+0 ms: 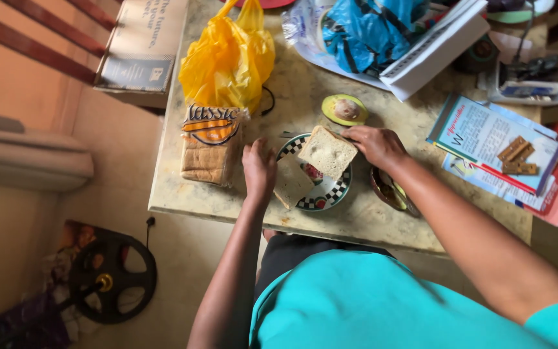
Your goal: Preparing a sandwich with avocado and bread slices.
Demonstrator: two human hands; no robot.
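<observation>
Over the checkered plate [330,194] our right hand [376,145] pinches a bread slice [327,152] at its far edge while our left hand [259,169], fingers loosely spread, presses another slice [292,182] flat, so we'd best lower it level and square.

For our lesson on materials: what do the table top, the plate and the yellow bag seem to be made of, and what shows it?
Table top: probably polished stone or marble, given its mottled beige surface with a thick edge.
Plate: likely glazed ceramic, with a shiny checkered rim.
Yellow bag: thin plastic, crinkled, glossy and slightly see-through.
</observation>
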